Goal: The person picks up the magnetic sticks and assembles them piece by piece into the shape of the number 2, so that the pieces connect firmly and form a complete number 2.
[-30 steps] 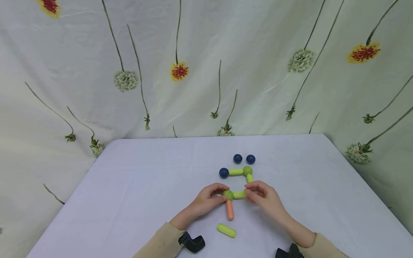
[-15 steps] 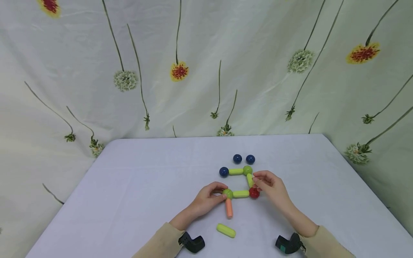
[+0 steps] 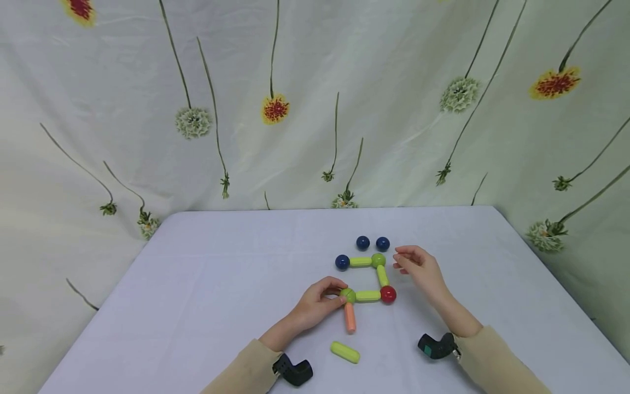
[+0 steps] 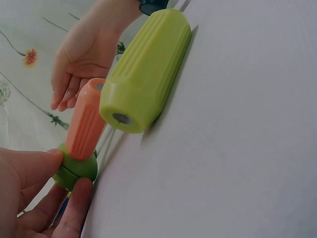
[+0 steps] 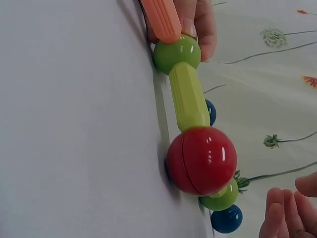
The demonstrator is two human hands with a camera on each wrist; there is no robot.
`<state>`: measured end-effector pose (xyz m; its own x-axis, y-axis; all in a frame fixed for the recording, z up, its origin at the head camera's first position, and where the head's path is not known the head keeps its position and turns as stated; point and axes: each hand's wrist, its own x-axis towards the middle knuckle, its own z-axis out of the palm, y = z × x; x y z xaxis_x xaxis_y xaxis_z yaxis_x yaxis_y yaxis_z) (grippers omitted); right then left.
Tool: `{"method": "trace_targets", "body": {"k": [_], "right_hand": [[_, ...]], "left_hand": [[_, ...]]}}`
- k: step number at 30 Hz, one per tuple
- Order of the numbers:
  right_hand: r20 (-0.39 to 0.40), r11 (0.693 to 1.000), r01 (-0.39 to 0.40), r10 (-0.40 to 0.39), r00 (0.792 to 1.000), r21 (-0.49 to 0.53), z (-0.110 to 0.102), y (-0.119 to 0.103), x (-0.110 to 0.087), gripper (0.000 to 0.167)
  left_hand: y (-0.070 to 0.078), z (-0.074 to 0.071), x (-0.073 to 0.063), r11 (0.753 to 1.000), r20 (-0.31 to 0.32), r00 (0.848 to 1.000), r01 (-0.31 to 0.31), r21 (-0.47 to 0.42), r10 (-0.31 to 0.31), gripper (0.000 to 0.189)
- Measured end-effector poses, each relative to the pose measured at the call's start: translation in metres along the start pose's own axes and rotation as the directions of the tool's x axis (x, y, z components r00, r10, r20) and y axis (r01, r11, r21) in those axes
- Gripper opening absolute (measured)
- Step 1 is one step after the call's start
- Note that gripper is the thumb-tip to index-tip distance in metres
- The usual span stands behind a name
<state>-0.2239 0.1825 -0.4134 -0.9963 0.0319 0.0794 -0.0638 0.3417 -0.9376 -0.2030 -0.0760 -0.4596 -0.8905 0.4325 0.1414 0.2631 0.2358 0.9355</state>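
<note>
My left hand (image 3: 317, 303) pinches a green ball (image 3: 348, 295) between thumb and fingers. An orange rod (image 3: 350, 318) sticks out from that ball toward me, and a lime-green rod (image 3: 367, 296) links it to a red ball (image 3: 388, 295). From the red ball another lime rod (image 3: 382, 276) leads back to a second green ball (image 3: 378, 260). A further lime rod (image 3: 361, 262) joins this to a dark blue ball (image 3: 342, 262). My right hand (image 3: 420, 271) hovers to the right of the second green ball, fingers loosely bent, holding nothing.
Two loose dark blue balls (image 3: 362, 243) sit side by side behind the chain. Nearer me lies a loose lime rod (image 3: 345, 352); a metal disc shows in its end in the left wrist view. A flower-print cloth (image 3: 305, 153) hangs behind the white table (image 3: 221, 284).
My right hand has come off the red ball, passed along the lime rod behind it and moved back and right, uncovering both. My left hand stays on its green ball.
</note>
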Motion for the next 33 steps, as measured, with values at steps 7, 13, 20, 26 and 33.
{"method": "trace_targets", "body": {"k": [7,13,20,26,33], "right_hand": [[0.020,0.999,-0.034,0.035,0.999,-0.043,-0.004,0.001,0.017,0.036],[0.020,0.996,-0.066,0.067,0.998,-0.052,-0.006,0.003,0.030,0.038],[-0.006,0.993,-0.087,0.087,0.996,-0.080,-0.003,0.006,0.041,0.041],[0.019,0.987,-0.084,0.087,0.996,-0.139,-0.001,0.006,0.046,0.046],[0.044,0.979,-0.102,0.112,0.993,-0.175,0.005,0.012,0.055,0.050]], "left_hand": [[-0.001,0.000,0.001,1.000,0.003,1.000,-0.002,0.003,0.002,0.021],[0.000,0.000,0.001,1.000,0.005,1.000,0.012,0.003,-0.012,0.021],[-0.001,0.000,0.000,1.000,0.004,1.000,0.011,0.009,-0.011,0.021],[0.000,0.000,0.000,1.000,0.005,1.000,0.017,0.013,-0.017,0.021],[0.000,0.000,0.000,1.000,0.010,1.000,0.024,0.019,-0.025,0.021]]}}
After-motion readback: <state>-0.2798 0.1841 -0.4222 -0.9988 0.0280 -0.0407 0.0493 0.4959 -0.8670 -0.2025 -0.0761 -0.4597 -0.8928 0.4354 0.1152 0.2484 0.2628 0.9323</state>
